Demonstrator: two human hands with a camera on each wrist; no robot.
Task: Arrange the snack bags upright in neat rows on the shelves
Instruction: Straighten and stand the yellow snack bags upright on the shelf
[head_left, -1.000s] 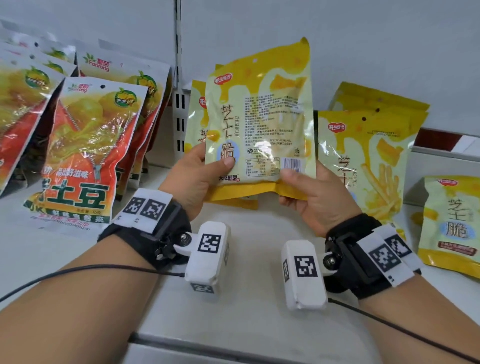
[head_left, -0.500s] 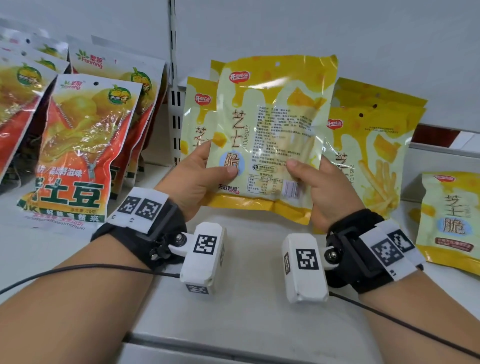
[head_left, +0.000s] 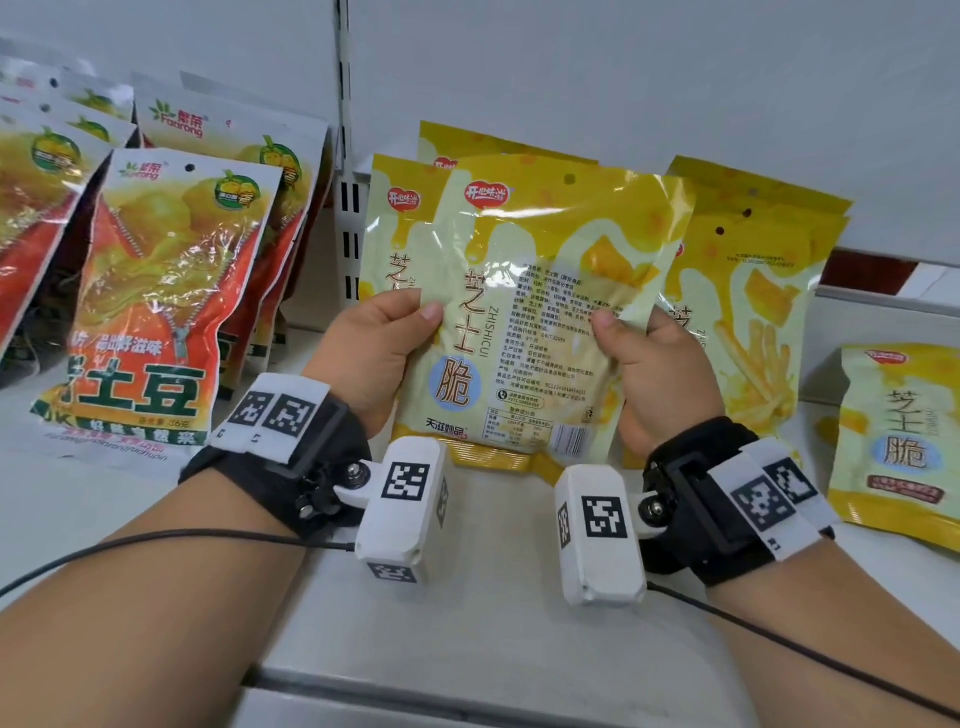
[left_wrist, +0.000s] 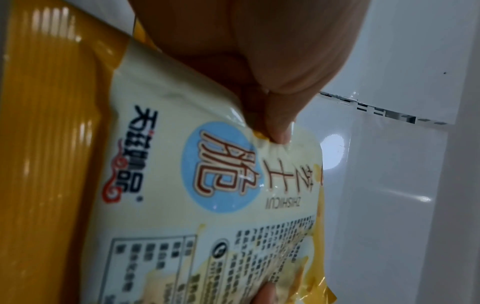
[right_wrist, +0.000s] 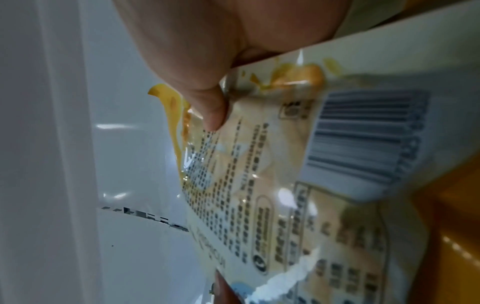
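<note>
I hold one yellow cheese-snack bag upright, back side toward me, its bottom seam low over the white shelf. My left hand grips its left edge, thumb on the face. My right hand grips the right edge the same way. The left wrist view shows a thumb pinching the yellow bag by the blue circle; the right wrist view shows a thumb pressed on the yellow bag near the barcode. Behind it stand more yellow bags on the left and on the right.
Red-and-orange potato snack bags lean in rows on the left section, past a slotted white upright. A further yellow bag leans at the far right. The shelf's front edge runs below my wrists.
Both hands have brought the yellow bag down and slightly right, from raised against the back wall to low over the shelf in front of the standing yellow bags. The grip is unchanged.
</note>
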